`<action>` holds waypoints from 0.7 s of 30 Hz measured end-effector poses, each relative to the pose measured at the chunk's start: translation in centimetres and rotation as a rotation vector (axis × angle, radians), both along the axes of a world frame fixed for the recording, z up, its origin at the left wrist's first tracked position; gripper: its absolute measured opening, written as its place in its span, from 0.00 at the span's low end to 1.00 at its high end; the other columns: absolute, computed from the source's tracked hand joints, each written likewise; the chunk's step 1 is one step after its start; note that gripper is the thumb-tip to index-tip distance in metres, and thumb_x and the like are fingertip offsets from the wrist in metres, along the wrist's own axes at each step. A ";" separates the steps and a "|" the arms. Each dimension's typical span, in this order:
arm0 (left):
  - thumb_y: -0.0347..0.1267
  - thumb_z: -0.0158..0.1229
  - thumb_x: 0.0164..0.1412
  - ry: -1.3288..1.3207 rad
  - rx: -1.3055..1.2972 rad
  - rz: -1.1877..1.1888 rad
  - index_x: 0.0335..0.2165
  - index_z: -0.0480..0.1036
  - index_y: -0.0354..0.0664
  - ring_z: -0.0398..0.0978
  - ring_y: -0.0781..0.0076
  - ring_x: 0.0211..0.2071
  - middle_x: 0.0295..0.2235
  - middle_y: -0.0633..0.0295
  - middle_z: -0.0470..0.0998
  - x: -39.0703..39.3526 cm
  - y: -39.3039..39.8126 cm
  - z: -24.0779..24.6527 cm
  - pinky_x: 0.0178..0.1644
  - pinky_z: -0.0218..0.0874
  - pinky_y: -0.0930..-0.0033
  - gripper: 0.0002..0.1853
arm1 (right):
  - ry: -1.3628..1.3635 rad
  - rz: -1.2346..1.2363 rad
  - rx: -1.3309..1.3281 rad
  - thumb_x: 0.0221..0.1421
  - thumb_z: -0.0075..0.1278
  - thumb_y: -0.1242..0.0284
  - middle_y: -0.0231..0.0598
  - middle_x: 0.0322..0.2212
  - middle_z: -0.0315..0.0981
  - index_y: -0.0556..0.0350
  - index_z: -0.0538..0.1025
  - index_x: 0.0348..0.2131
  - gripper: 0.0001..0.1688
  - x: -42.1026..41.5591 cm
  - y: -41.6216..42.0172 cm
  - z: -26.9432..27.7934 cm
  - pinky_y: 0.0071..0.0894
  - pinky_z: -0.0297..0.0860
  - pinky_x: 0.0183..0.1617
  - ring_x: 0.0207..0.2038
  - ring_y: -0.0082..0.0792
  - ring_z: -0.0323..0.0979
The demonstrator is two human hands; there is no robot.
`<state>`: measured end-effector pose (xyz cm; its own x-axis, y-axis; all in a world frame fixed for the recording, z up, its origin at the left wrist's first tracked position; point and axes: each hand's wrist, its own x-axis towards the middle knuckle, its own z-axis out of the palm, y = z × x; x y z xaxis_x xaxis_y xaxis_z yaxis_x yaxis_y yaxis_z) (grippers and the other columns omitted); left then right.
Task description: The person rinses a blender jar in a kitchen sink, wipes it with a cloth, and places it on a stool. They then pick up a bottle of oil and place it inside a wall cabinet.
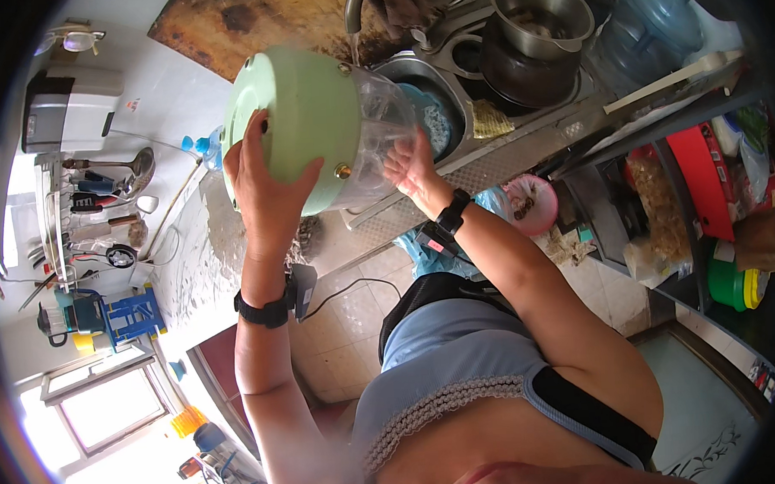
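Note:
A large clear plastic container point(382, 122) with a pale green base point(311, 128) lies tipped on its side, its clear end over the sink point(454, 96). My left hand point(270, 163) grips the green base, thumb and fingers spread across it. At the clear wall's near edge is my right hand point(413, 163), palm partly showing and fingers bent; whether they press on the wall is not clear. Behind the container, a thin water stream falls from the faucet point(354, 13). In the sink sits a blue basin point(413, 95) with whitish, foamy-looking contents. Both wrists wear black bands.
Right of the sink, a steel pot point(540, 15) rests on a dark pot point(529, 73), near a big water jug point(650, 29). A stained board point(222, 28) leans behind. Utensils point(106, 196) hang at left. A pink bin point(534, 203) and a shelf unit point(692, 229) stand at right.

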<state>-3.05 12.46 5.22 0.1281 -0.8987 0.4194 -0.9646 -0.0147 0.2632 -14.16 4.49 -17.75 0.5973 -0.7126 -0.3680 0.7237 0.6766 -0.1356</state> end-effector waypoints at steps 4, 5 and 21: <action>0.31 0.67 0.38 0.149 -0.040 0.094 0.52 0.61 0.42 0.59 0.57 0.48 0.46 0.56 0.67 2.0 1.6 -0.8 0.53 0.52 0.59 0.39 | 0.124 -0.007 0.002 0.51 0.38 0.39 0.21 0.08 0.35 0.39 0.47 0.09 0.36 0.3 -0.4 1.4 0.22 0.38 0.16 0.11 0.21 0.37; 0.31 0.67 0.39 0.227 -0.064 0.086 0.52 0.61 0.42 0.59 0.58 0.48 0.46 0.55 0.67 2.7 2.0 -1.2 0.53 0.53 0.60 0.38 | 0.152 -0.015 -0.007 0.51 0.39 0.39 0.21 0.08 0.36 0.39 0.47 0.08 0.36 0.3 -0.4 1.9 0.22 0.37 0.15 0.11 0.21 0.37; 0.36 0.57 0.57 1.317 -0.290 0.032 0.54 0.52 0.36 0.66 0.66 0.47 0.50 0.53 0.65 6.7 6.7 -9.1 0.49 0.60 0.67 0.32 | 0.764 -0.093 -0.471 0.56 0.39 0.45 0.19 0.07 0.41 0.41 0.51 0.09 0.34 -3.3 -1.1 8.5 0.24 0.35 0.12 0.08 0.18 0.40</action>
